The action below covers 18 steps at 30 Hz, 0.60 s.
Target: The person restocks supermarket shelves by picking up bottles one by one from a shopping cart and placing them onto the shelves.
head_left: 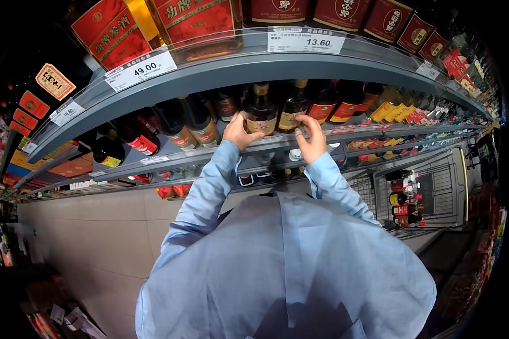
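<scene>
My left hand [241, 133] curves round the lower left side of a dark liquor bottle [260, 117] with a tan label and a gold cap, its thumb across the front. Just to the right stands a similar dark bottle [293, 113]. At its lower right side is my right hand [312, 139], with the fingertips close to the label and a gap between thumb and forefinger. Whether those fingertips press on the glass is hard to tell. Both bottles stand upright on the middle shelf [195, 150], under the upper shelf's edge.
Above the hands, the upper shelf [226, 69] juts out, carrying boxes and price tags [306, 40]. More dark bottles [195, 121] flank the hands, with red-labelled bottles [345, 107] on the right. A shopping cart [444, 186] holding several bottles stands at my right. Tiled floor [96, 237] lies to the left.
</scene>
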Each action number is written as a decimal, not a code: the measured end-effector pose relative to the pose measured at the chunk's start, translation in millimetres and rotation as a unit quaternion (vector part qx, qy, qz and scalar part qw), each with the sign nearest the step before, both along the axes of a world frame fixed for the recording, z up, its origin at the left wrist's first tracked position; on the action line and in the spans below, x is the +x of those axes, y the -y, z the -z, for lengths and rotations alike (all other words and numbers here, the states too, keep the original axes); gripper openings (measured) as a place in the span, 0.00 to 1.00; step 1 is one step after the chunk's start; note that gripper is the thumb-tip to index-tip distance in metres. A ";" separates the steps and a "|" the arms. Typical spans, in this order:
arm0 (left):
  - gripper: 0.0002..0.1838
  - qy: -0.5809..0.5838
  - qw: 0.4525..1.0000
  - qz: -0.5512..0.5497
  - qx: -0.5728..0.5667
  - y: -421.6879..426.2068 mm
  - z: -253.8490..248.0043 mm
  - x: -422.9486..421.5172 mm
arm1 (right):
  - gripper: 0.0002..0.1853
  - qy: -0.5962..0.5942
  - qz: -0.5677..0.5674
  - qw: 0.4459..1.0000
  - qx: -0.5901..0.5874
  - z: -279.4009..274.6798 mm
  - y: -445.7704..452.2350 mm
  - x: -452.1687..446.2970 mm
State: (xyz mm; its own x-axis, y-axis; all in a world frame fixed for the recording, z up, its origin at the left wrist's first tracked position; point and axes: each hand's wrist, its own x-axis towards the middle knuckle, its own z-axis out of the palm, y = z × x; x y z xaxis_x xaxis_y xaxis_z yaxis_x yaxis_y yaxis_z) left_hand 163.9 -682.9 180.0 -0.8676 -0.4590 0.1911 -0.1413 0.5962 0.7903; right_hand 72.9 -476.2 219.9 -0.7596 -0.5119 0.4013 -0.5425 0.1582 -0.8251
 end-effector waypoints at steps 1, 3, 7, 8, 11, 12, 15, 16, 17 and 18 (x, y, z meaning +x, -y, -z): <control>0.33 -0.002 1.000 0.000 0.008 -0.3 0.5 0.6 | 0.17 0.008 -0.003 1.000 0.003 1.0 -0.4 2.4; 0.33 -0.009 1.000 0.001 0.022 -0.3 0.7 0.9 | 0.17 0.022 -0.009 1.000 0.009 4.6 -0.6 6.0; 0.32 0.003 0.999 0.000 0.049 -2.1 -3.2 2.6 | 0.19 0.056 -0.014 0.998 0.016 14.1 -4.8 8.9; 0.32 -0.020 0.999 0.000 0.041 -0.4 5.1 1.0 | 0.21 0.057 -0.019 0.998 0.019 16.4 -6.3 8.5; 0.32 0.000 1.000 -0.013 0.015 -0.1 6.0 -0.3 | 0.22 0.057 -0.014 0.998 0.022 20.6 -6.4 12.1; 0.31 0.007 1.000 -0.014 0.007 -0.7 3.7 -0.3 | 0.23 0.065 -0.015 0.997 0.036 17.9 -6.5 15.5; 0.29 0.017 1.000 -0.016 -0.009 -2.7 0.3 0.4 | 0.23 0.071 -0.015 0.997 0.036 17.4 -6.7 26.9; 0.29 0.011 1.000 -0.016 -0.009 -2.8 1.3 0.4 | 0.23 0.066 -0.020 0.997 0.037 17.8 -7.4 29.9; 0.30 0.004 1.000 -0.015 -0.010 -2.5 2.6 0.5 | 0.22 0.076 -0.018 0.996 0.041 18.9 -8.3 33.6; 0.30 0.002 1.000 -0.025 0.000 -1.4 6.2 -0.1 | 0.22 0.085 -0.016 0.995 0.045 21.1 -9.8 38.1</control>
